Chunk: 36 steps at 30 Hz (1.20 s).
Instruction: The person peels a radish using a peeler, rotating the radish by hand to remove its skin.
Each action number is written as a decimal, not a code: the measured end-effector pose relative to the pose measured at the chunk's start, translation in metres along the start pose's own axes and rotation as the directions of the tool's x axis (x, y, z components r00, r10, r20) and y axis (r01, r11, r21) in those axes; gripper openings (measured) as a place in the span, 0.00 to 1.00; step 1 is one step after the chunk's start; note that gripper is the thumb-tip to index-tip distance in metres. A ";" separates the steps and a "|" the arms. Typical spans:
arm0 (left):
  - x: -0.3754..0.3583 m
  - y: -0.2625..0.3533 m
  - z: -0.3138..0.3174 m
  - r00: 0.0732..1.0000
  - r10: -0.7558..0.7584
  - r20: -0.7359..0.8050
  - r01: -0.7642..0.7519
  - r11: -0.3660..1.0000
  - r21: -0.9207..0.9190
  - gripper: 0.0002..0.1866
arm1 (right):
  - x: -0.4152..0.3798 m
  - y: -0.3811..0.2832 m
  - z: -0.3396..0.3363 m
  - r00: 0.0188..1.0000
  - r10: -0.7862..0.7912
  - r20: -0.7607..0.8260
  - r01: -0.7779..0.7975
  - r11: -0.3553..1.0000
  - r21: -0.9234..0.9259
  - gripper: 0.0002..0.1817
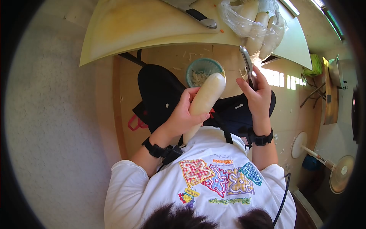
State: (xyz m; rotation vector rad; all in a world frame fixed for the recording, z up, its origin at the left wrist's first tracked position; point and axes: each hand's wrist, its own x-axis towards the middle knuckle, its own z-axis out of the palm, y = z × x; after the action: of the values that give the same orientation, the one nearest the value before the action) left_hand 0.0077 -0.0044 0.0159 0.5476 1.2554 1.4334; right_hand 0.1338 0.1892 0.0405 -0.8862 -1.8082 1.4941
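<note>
My left hand is wrapped round a long white daikon radish, which slants up from my lap with its rounded end away from me. In my right hand is a peeler, its metal head pointing up and apart from the radish. Below the radish's far end, a light blue basin stands on the floor between my legs. Pale peelings lie inside it, partly hidden by the radish. A few small white scraps sit on my dark trousers.
Ahead is a table with a yellowish cutting board, a knife lying on it. More daikons fill a clear plastic bag at the table's edge. To the right stand a white fan and a wooden folding table. Scraps dot the floor.
</note>
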 end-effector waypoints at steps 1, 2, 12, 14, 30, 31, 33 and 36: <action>0.000 0.001 -0.001 1.000 -0.010 -0.017 0.010 1.000 0.006 0.38 | -0.001 -0.007 -0.006 0.997 0.000 0.072 0.004 0.999 -0.044 0.29; 0.000 0.001 -0.002 0.999 -0.019 -0.034 0.019 1.000 0.012 0.39 | -0.004 -0.005 -0.008 0.997 -0.002 0.073 0.005 0.999 -0.044 0.29; 0.001 -0.001 -0.002 0.997 -0.041 -0.065 0.038 0.998 -0.055 0.35 | -0.035 -0.005 0.005 0.859 -0.092 0.504 0.231 0.947 -0.222 0.10; 0.000 -0.001 -0.003 0.998 -0.045 -0.053 0.040 0.996 -0.085 0.34 | -0.036 -0.002 0.006 0.863 -0.091 0.497 0.236 0.943 -0.237 0.10; 0.005 -0.019 -0.004 0.990 0.067 -0.124 -0.054 0.994 0.099 0.37 | -0.036 0.008 0.009 0.903 -0.211 0.374 0.359 0.848 -0.389 0.11; 0.004 -0.020 -0.004 0.991 0.057 -0.124 -0.038 0.988 0.150 0.38 | -0.033 0.008 0.008 0.905 -0.213 0.369 0.358 0.849 -0.388 0.09; 0.002 -0.020 -0.005 0.992 0.044 -0.119 -0.019 0.979 0.201 0.38 | -0.030 0.005 0.005 0.907 -0.196 0.372 0.345 0.852 -0.394 0.09; 0.004 -0.020 -0.008 0.992 0.057 -0.109 -0.027 0.965 0.261 0.38 | -0.029 0.006 0.004 0.902 -0.205 0.380 0.359 0.844 -0.398 0.09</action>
State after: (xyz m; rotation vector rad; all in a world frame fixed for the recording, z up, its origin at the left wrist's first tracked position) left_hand 0.0087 -0.0072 -0.0060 0.6778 1.5451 1.3595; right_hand 0.1484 0.1638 0.0326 -0.5538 -2.4844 1.0754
